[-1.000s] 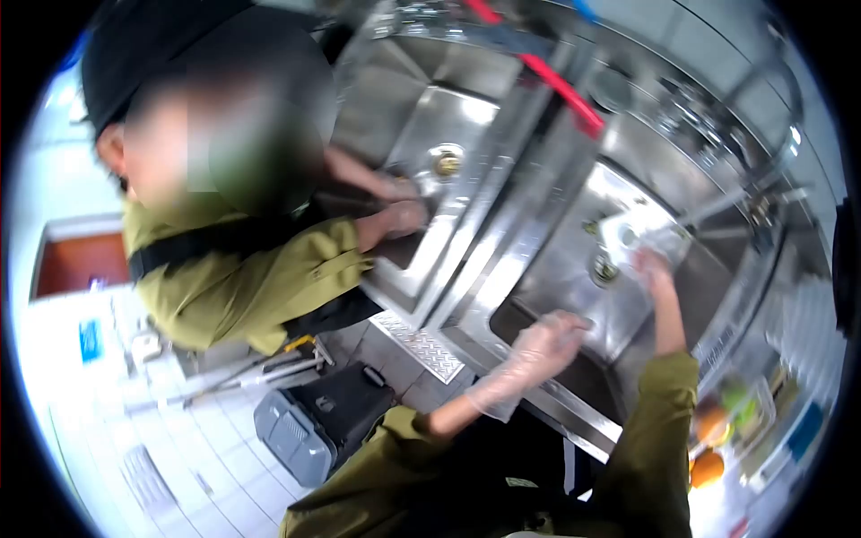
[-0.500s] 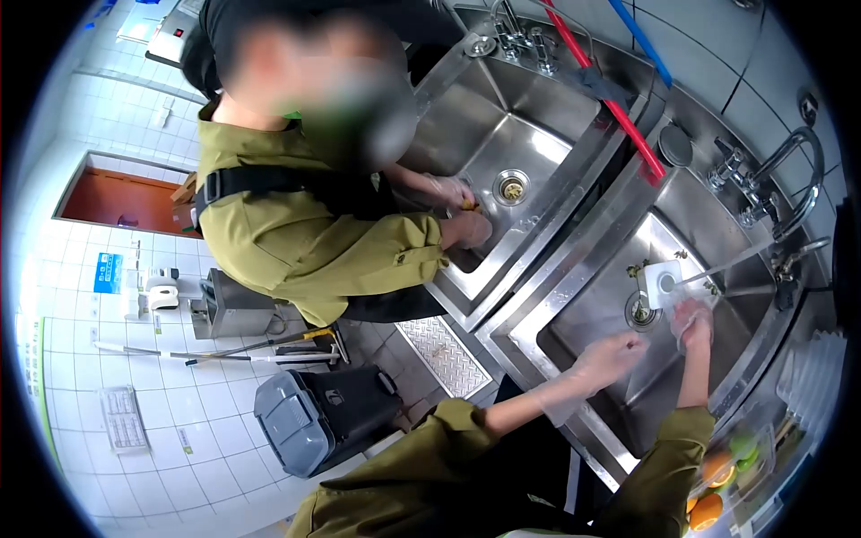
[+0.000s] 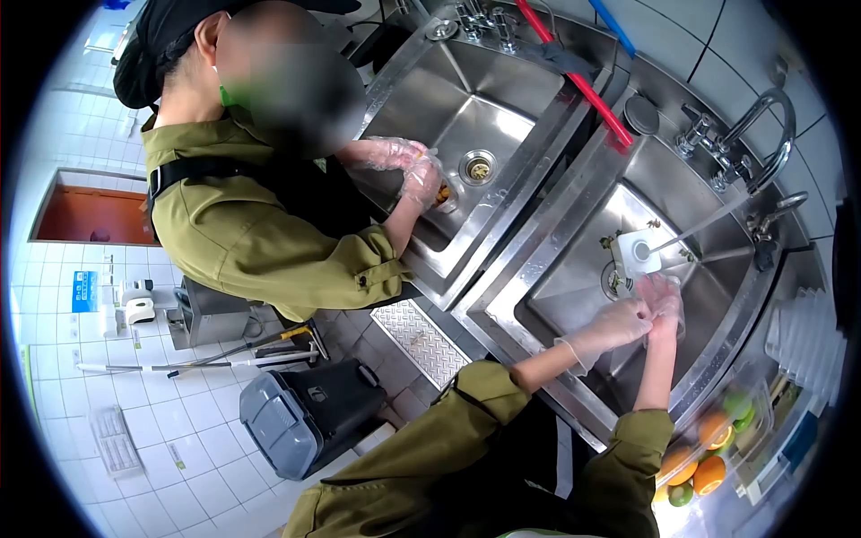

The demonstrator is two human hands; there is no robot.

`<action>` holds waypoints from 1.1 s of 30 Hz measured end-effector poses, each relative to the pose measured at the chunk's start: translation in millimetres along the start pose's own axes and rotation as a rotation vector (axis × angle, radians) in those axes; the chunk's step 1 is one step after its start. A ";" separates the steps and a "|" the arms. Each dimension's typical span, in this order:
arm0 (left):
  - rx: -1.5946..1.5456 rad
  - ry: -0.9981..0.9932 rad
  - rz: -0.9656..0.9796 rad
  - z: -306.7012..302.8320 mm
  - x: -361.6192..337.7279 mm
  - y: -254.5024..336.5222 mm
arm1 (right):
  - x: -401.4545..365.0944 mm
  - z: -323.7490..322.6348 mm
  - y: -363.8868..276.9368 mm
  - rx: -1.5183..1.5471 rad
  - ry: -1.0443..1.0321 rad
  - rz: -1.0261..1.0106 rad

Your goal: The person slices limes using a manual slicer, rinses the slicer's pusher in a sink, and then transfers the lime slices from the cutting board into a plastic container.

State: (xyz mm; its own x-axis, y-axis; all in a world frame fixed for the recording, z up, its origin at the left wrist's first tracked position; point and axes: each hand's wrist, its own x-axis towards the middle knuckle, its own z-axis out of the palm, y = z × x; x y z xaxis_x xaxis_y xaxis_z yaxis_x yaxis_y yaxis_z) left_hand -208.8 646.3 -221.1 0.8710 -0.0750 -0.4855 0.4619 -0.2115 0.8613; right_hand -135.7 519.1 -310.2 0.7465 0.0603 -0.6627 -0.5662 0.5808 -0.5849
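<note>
Over the right-hand sink (image 3: pixel 574 291), both my hands wear clear plastic gloves. My left hand (image 3: pixel 617 326) has its fingers closed in a pinch at my right wrist, on the cuff of the glove there. Loosely spread, with nothing visible in it, my right hand (image 3: pixel 660 298) hangs just below a white square piece with a round centre (image 3: pixel 639 252). A stream of water from the faucet (image 3: pixel 778 134) hits that piece. Green leafy scraps (image 3: pixel 612 242) lie around it, beside the drain (image 3: pixel 615 281).
At the left sink (image 3: pixel 502 85), a co-worker's gloved hands (image 3: pixel 417 175) hold small orange-brown things. Oranges (image 3: pixel 708 474) and limes lie at my lower right, near stacked clear containers (image 3: pixel 803 336). A red handle (image 3: pixel 596 108) crosses the sinks' back edge. A lidded bin (image 3: pixel 309 417) stands on the floor.
My left hand has moved right to my right wrist and closed on the glove cuff. The view has shifted, and the co-worker's hands have come closer together.
</note>
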 end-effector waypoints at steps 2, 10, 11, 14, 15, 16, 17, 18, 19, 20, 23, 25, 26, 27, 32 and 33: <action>0.022 0.031 -0.030 -3.2 -1.4 5.6 | 1.5 -5.0 1.9 -0.019 -0.047 -0.024; -0.153 -0.156 0.146 10.7 -4.0 -1.6 | 1.2 -17.2 -0.4 -0.063 -0.099 0.092; -0.230 -0.199 0.161 13.6 -5.5 -4.0 | -4.2 -12.1 -4.9 -0.076 -0.072 0.199; -0.230 -0.201 0.315 13.1 -10.5 -8.1 | -0.2 -14.7 -2.4 -0.106 -0.116 0.195; -0.230 -0.203 0.368 10.5 -12.5 -5.3 | -4.0 -9.1 -5.5 -0.124 -0.110 0.186; -0.084 -0.219 0.344 7.7 -14.1 -2.4 | -7.6 -2.8 -11.4 -0.114 -0.078 0.219; 0.062 -0.233 0.316 -0.1 -20.1 7.5 | -13.7 6.7 -18.3 -0.102 -0.046 0.254; 0.210 -0.245 0.285 -6.2 -23.1 13.0 | -16.3 12.5 -21.4 -0.089 -0.015 0.291; 0.203 -0.260 0.288 -6.6 -22.3 12.4 | -17.1 11.7 -22.0 -0.086 -0.022 0.299; 0.198 -0.275 0.293 -7.3 -20.2 12.8 | -16.8 10.4 -23.0 -0.081 -0.029 0.305; -0.046 -0.298 0.404 0.1 -9.2 5.1 | -5.8 -4.0 -17.1 -0.052 -0.230 0.344; -0.325 -0.316 0.443 14.7 -0.6 -9.0 | -11.3 -4.0 -11.6 -0.005 -0.329 0.334; -0.359 -0.291 0.441 16.6 0.4 -13.5 | -13.2 5.5 -11.7 -0.030 -0.341 0.323; -0.403 -0.272 0.433 15.8 -1.4 -13.8 | -24.4 20.4 -13.6 -0.030 -0.317 0.298; 0.182 -0.320 0.514 4.9 -14.5 -11.3 | -34.2 33.8 -15.7 0.020 -0.246 0.189; 0.157 -0.309 0.450 2.9 -18.4 -5.8 | -29.6 26.3 -13.0 0.120 -0.260 0.209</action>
State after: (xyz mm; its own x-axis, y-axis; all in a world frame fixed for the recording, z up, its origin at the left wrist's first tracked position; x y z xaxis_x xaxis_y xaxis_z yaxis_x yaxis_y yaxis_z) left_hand -228.1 646.1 -217.6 0.8758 -0.4681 -0.1174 0.0056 -0.2334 0.9724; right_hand -141.3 531.2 -270.7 0.6916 0.3840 -0.6117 -0.6825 0.6246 -0.3796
